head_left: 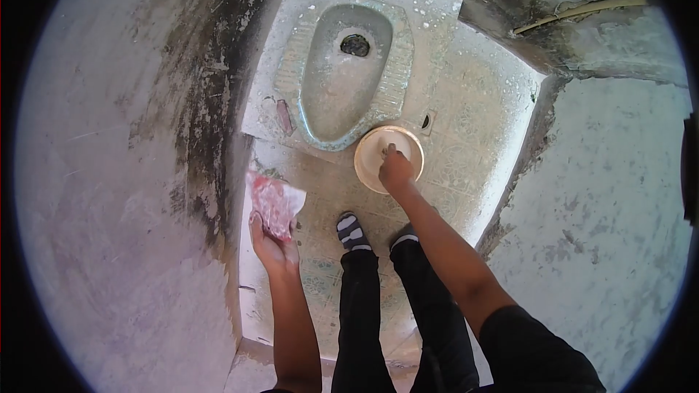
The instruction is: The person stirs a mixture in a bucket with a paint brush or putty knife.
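Observation:
My left hand (275, 247) grips a red and white plastic packet (277, 207) from below, beside the left wall. Over the mouth of a round, pale bucket (359, 169) is my right hand (397, 171), its fingers curled together. Whatever those fingers hold, if anything, is hidden or too small to name. The bucket stands on the floor just below the front end of a squat toilet (346, 84). What lies inside the bucket is pale and hard to make out.
A pinkish bar-like piece (284, 116) lies left of the toilet. A floor drain (427, 121) is right of the bucket. A yellowish hose (582, 9) runs along the upper right. Stained walls (131, 175) close in both sides. My feet, in patterned footwear (352, 231), stand below the bucket.

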A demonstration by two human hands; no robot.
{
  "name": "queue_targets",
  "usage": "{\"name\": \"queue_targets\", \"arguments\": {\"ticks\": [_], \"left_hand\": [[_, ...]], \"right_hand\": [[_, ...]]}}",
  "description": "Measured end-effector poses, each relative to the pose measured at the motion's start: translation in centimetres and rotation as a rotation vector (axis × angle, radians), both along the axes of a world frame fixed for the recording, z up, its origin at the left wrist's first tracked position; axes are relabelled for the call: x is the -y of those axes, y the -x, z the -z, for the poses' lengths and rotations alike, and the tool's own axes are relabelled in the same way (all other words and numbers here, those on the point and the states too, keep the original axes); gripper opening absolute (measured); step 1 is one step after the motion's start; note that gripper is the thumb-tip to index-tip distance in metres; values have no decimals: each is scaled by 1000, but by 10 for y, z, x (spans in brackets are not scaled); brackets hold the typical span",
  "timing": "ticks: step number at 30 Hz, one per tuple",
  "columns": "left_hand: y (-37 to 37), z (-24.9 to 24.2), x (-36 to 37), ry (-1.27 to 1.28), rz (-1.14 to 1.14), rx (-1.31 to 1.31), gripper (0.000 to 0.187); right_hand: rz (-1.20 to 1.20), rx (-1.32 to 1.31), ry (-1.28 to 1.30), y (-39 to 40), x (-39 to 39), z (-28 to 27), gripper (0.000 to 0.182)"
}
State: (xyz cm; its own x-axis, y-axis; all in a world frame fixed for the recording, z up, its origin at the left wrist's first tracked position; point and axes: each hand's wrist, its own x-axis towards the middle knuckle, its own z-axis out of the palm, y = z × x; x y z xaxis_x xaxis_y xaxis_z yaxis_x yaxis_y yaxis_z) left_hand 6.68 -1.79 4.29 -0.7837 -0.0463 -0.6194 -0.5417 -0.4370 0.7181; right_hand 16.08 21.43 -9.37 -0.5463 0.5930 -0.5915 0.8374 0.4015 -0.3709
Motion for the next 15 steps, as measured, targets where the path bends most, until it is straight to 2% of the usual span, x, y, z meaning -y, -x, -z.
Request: {"name": "queue_targets", "arguments": {"ticks": [2, 3, 8, 10, 11, 12, 14, 15], "left_hand": [[-8, -15, 4, -202, -76, 57, 36], [-14, -10, 24, -247, 20, 29, 41], [-37, -38, 29, -117, 35, 63, 33], [-48, -41, 31, -78, 58, 150, 33], [-54, -40, 31, -59, 57, 160, 32], [-61, -33, 38, -56, 52, 167, 29], [-69, -35, 37, -33, 8, 219, 27], [-73, -34, 41, -24, 5, 224, 27]], "right_hand": [[-34, -6, 8, -3, 1, 4, 38], [-52, -7, 24, -7, 2, 0, 42], [-42, -23, 26, -23, -14, -50, 44], [-158, -5, -21, -29, -20, -40, 37], [-185, -61, -131, -28, -21, -27, 29], [-184, -61, -125, -27, -19, -9, 29], [-377, 157, -211, -25, -11, 21, 23], [-502, 202, -156, -21, -6, 20, 15]]}}
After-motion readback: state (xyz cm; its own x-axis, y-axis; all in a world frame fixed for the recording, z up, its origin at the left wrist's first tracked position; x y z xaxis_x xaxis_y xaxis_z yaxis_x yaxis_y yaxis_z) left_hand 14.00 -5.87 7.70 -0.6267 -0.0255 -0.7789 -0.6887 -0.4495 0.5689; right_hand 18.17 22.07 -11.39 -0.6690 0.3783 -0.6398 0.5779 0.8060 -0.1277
